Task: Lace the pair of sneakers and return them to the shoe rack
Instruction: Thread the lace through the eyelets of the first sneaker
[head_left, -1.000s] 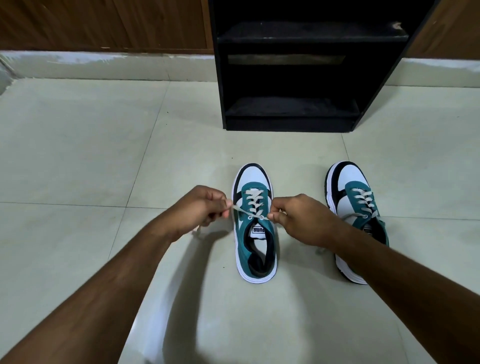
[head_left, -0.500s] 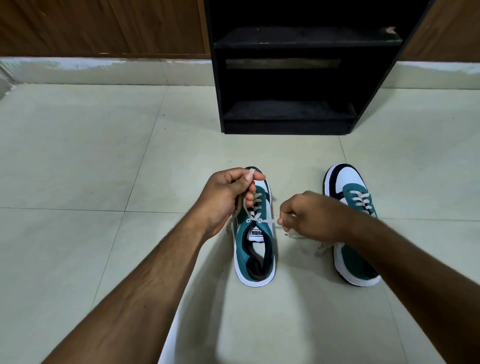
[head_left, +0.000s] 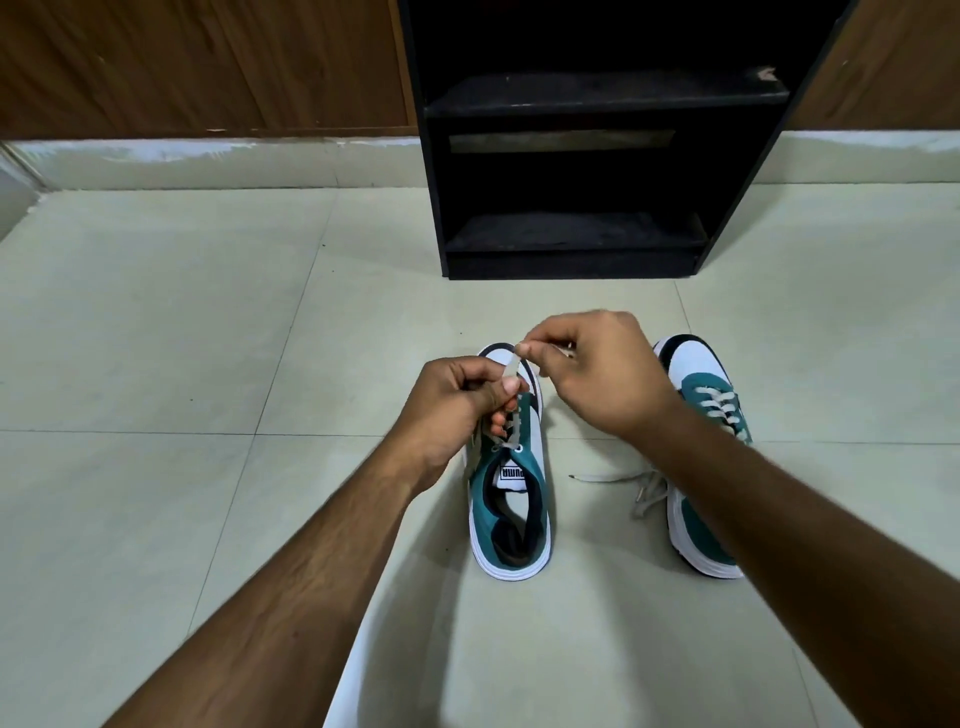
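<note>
White lace (head_left: 511, 368) is pinched between your left hand (head_left: 457, 400) and right hand (head_left: 597, 374), above the teal sneaker (head_left: 511, 514) standing before the black shoe rack (head_left: 571, 249), its mate (head_left: 701, 467) beside it.

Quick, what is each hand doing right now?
Left hand: closed, pinching the flat white shoelace of the teal-and-white sneaker.
Right hand: closed, pinching the same lace higher up.

The pale floor tiles (head_left: 156, 322) are showing a smooth, faintly glossy glaze, the shoe rack (head_left: 571, 244) is looking like matt, dusty black board against grained wood panelling (head_left: 208, 62), and the nearer sneaker (head_left: 511, 509) is showing teal cloth and a flat woven lace (head_left: 511, 369).
</note>
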